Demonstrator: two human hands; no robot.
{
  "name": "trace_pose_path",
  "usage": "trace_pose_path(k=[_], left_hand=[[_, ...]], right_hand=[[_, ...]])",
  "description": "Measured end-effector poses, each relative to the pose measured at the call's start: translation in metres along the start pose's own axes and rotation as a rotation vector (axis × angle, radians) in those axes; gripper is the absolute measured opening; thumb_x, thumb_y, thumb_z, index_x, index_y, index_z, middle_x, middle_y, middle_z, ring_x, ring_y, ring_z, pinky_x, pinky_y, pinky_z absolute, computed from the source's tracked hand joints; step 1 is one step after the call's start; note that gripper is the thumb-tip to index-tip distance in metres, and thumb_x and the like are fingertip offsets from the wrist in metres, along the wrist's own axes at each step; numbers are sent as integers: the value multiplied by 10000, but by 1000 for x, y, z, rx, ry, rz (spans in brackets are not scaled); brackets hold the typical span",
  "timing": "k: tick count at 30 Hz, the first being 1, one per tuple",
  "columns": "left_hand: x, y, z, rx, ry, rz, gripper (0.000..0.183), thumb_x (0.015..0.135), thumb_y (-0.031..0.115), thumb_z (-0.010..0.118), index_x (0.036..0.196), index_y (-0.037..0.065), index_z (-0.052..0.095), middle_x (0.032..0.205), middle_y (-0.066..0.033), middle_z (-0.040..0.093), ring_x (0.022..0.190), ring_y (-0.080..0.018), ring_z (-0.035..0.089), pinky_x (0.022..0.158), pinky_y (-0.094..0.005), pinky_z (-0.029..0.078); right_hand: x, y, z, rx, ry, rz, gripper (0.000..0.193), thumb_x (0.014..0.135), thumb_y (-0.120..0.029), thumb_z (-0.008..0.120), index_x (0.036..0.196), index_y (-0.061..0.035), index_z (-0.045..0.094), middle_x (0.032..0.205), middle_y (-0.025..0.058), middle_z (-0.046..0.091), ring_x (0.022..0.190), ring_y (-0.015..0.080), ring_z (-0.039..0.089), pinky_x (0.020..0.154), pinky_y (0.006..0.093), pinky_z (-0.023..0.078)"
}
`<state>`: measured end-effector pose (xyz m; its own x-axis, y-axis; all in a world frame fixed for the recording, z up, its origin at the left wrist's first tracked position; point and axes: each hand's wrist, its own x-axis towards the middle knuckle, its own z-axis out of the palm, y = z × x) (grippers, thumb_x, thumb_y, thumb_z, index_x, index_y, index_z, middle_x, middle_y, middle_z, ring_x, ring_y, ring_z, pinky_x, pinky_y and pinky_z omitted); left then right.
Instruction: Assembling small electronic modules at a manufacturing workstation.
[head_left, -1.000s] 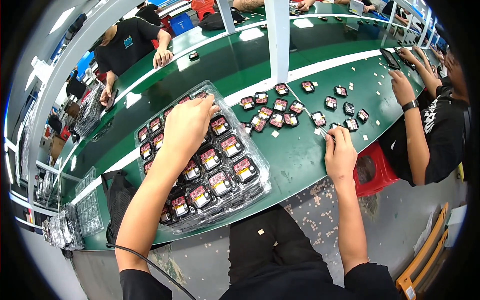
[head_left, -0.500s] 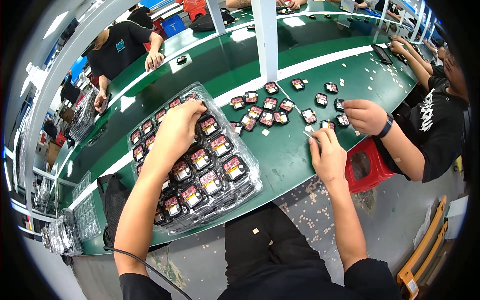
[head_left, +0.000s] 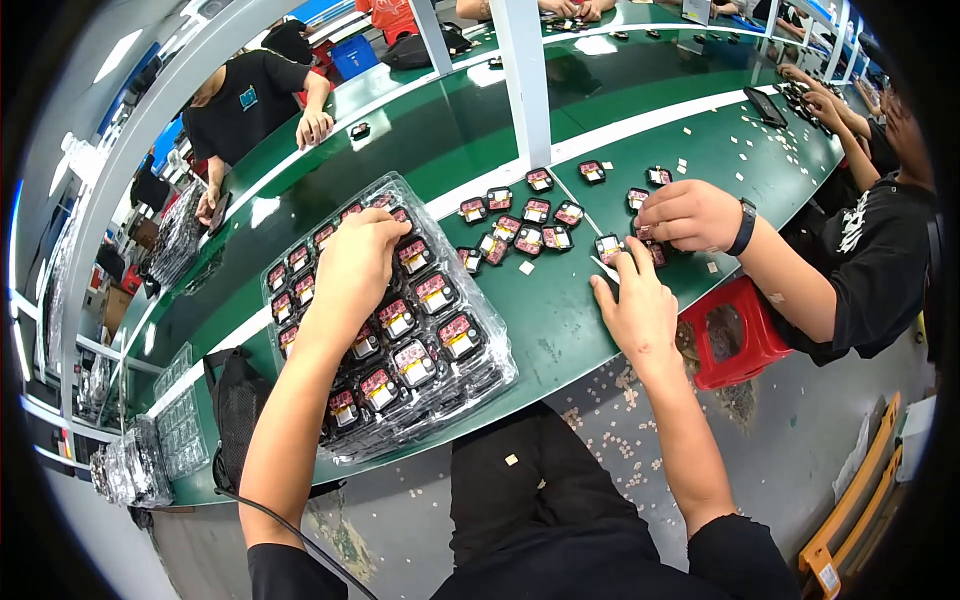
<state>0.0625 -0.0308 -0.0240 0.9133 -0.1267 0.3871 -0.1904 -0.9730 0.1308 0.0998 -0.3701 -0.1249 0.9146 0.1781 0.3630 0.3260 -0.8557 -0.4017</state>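
Observation:
My left hand (head_left: 360, 255) is over a clear plastic tray (head_left: 497, 335) filled with small black square devices with pink-and-white faces. Its fingertips are pinched together at the tray's far right corner; what they hold, if anything, is hidden. On the green table to the right, my right hand (head_left: 640, 310) grips a thin pale pointed tool (head_left: 604, 268) between thumb and fingers. Its fingertips reach the near edge of one loose device (head_left: 607, 246). Several more devices (head_left: 528, 238) lie loosely grouped between the tray and this hand.
A co-worker's hand (head_left: 690, 215) is close beyond my right hand, over other devices. A white post (head_left: 527, 90) rises behind the group. Left of the tray are a black mesh bag (head_left: 240, 405) and stacked clear trays (head_left: 130, 465). A red stool (head_left: 735, 335) stands at right.
My right hand has shifted left, bringing its fingertips to a device that now sits slightly nearer me. The co-worker's hand has moved left toward mine. My left hand stays over the tray.

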Motion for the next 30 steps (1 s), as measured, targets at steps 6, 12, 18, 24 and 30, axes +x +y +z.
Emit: trace_pose_path(k=[6,12,18,24,30], left_hand=[[-21,54,-18,-8,213,35,207,922,17,668,1117,14,738,1196,-185,686,1116,-374,649,954,-441,535],[-78,147,-42,-497,52,71,354,827,3,806,1168,-4,712,1158,-187,686,1058,-357,690,890,-400,572],[-135,190,-3,-1700,-31,-545,735,879,141,845,1485,-59,480,1493,-187,494,1275,-256,601,1084,-379,497],[-157,203,19,-1823,193,-549,710,818,235,906,1365,-84,584,1435,-231,546,1297,-321,592,1097,-436,487],[-153,205,13,-1880,265,-583,697,787,221,930,1329,-70,602,1438,-214,537,1213,-304,651,1059,-415,524]], right_hand=[[-13,5,-1,47,-52,-41,266,924,-277,741,1107,-105,654,1318,112,629,772,404,726,671,491,592],[-38,-4,-29,647,71,-217,269,792,-88,852,987,-49,671,1200,176,711,858,327,748,713,388,611],[-77,-38,-80,1085,-246,-423,445,731,-87,944,1016,-22,610,1188,253,721,955,256,763,781,327,615],[-90,-46,-99,973,-284,-432,487,778,-269,936,1082,3,671,1169,190,671,946,279,713,790,340,592],[-92,-44,-91,493,132,-617,336,772,-57,809,1103,-36,754,985,63,670,648,155,629,543,276,493]])
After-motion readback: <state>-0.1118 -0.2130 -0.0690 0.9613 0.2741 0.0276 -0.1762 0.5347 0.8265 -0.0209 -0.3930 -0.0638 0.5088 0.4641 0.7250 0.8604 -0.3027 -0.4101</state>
